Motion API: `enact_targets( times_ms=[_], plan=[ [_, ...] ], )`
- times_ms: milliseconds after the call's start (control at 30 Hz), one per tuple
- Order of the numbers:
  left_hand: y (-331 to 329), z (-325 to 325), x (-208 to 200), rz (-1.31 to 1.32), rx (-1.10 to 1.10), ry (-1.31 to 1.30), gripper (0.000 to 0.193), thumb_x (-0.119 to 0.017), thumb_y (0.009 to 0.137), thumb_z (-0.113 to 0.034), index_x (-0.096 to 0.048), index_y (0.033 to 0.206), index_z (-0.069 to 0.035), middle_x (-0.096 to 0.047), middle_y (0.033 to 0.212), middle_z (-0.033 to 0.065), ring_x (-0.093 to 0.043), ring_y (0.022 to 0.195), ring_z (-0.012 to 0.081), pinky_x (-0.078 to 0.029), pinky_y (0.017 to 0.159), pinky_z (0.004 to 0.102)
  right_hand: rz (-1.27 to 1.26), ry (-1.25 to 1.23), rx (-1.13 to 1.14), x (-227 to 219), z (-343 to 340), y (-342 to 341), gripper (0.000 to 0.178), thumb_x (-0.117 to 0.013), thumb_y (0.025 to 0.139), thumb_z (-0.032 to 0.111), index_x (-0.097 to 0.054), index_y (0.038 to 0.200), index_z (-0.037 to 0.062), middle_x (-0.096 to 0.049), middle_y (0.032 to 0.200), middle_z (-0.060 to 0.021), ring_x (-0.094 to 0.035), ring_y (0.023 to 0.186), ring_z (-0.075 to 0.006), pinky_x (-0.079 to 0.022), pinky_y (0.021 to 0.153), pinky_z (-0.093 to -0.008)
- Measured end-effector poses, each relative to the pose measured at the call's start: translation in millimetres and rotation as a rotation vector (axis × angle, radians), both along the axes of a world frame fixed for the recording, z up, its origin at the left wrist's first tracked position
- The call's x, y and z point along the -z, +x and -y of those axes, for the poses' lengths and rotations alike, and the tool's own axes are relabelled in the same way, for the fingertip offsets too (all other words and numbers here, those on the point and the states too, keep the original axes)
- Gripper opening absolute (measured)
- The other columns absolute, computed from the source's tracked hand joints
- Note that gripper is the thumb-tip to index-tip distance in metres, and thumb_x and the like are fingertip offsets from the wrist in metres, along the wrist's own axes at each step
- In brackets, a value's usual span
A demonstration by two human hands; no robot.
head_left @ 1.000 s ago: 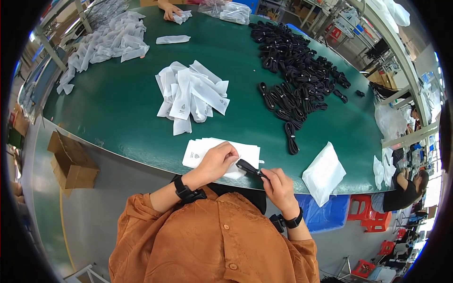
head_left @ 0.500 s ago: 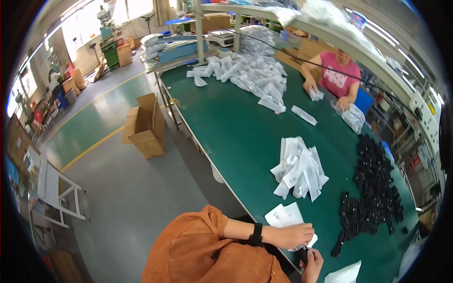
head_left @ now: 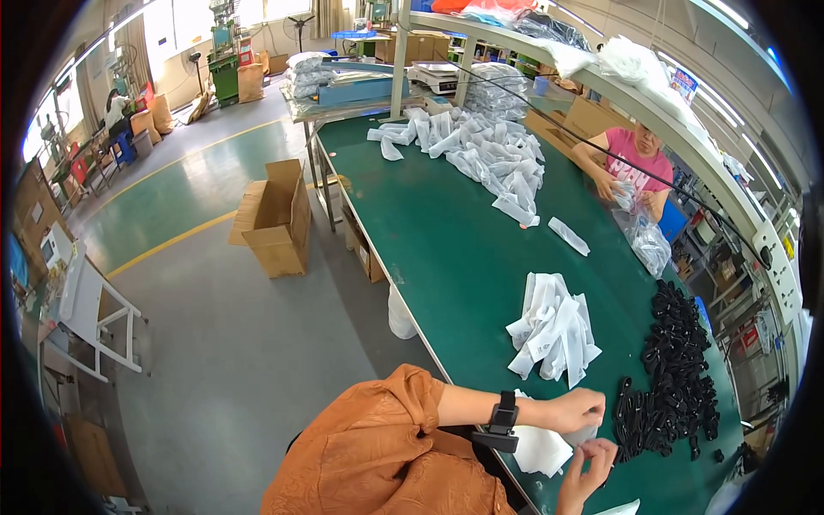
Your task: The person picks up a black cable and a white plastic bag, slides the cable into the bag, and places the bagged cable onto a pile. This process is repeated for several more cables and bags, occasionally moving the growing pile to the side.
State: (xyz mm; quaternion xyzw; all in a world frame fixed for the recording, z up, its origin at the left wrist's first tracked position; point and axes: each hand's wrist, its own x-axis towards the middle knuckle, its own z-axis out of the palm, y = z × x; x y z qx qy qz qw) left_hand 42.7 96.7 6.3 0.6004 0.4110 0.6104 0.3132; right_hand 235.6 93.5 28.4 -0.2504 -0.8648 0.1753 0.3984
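My left hand [head_left: 577, 410], with a black watch [head_left: 503, 419] on its wrist, is closed on a small translucent bag [head_left: 583, 434]. Just below, my right hand [head_left: 589, 468] has its fingers curled together at the bag's lower edge. What sits inside those fingers is hidden, though a bit of black shows beside them. Under and beside my left wrist lie flat white bags [head_left: 542, 451] on the green table [head_left: 446, 249]. Farther up is a heap of long white bags [head_left: 558, 330]. To the right of my hands spreads a pile of coiled black cables [head_left: 665, 386].
A large mound of white bags [head_left: 489, 154] covers the far end, with one lone bag [head_left: 569, 236] nearer. Across the table a person in pink [head_left: 635, 163] handles a clear plastic bag [head_left: 650, 246]. An open cardboard box [head_left: 279, 227] stands on the floor at left.
The black thing at my right hand is no longer plainly seen; a translucent bag now shows between my hands. Both hands shifted slightly right. The person opposite brought their hands together. The view tilted up.
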Motion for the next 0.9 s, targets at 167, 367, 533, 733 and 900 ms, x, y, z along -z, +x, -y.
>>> enact_targets(
  times_ms=[167, 367, 533, 733, 900],
  plan=[
    [-63, -17, -55, 0.303, -0.246, -0.209, 0.013, -0.062, 0.09, -0.009, -0.052, 0.093, -0.003, -0.057, 0.083, 0.0101, -0.063, 0.078, 0.025, -0.05, 0.069, 0.0381, -0.025, -0.056, 0.295, -8, -34, 28, 0.022, -0.066, 0.09, 0.011, -0.058, 0.107, 0.0003, -0.052, 0.112, -0.0149, -0.06, 0.091, -0.0214, -0.048, 0.064, -0.0301],
    [-42, 19, -13, -0.294, -0.141, 0.004, 0.022, -0.067, 0.085, -0.01, -0.055, 0.102, -0.004, -0.055, 0.104, 0.0146, -0.059, 0.092, 0.0345, -0.049, 0.077, 0.0432, 0.814, 0.069, 0.751, 59, -75, 109, 0.03, -0.067, 0.088, 0.011, -0.055, 0.113, -0.0013, -0.053, 0.108, -0.0185, -0.058, 0.097, -0.0358, -0.05, 0.076, -0.0441],
    [11, 64, 50, -0.554, 0.215, 0.024, 0.026, -0.072, 0.08, -0.013, -0.055, 0.097, -0.002, -0.053, 0.099, 0.0137, -0.056, 0.095, 0.0342, -0.047, 0.079, 0.0442, 0.728, 0.277, 0.699, 113, -87, 138, 0.029, -0.063, 0.092, 0.012, -0.056, 0.115, -0.0036, -0.057, 0.091, -0.016, -0.061, 0.082, -0.0317, -0.051, 0.069, -0.0404],
    [29, 72, 68, -0.774, 0.078, 0.034, 0.016, -0.064, 0.082, -0.011, -0.054, 0.09, -0.002, -0.053, 0.093, 0.0143, -0.057, 0.092, 0.0334, -0.047, 0.074, 0.0441, 0.187, -0.54, 0.467, 73, -40, 108, 0.022, -0.055, 0.098, 0.013, -0.06, 0.111, -0.0036, -0.058, 0.072, -0.0074, -0.056, 0.06, -0.0168, -0.046, 0.054, -0.0303],
    [25, 72, 77, -0.567, 0.064, -0.009, 0.007, -0.056, 0.085, -0.01, -0.056, 0.083, -0.003, -0.059, 0.081, 0.017, -0.061, 0.08, 0.0362, -0.048, 0.067, 0.0469, 0.013, -0.563, 0.385, 30, 28, 67, 0.018, -0.055, 0.098, 0.011, -0.065, 0.108, 0.0002, -0.063, 0.078, -0.006, -0.056, 0.061, -0.0134, -0.044, 0.055, -0.0255]
  ],
)
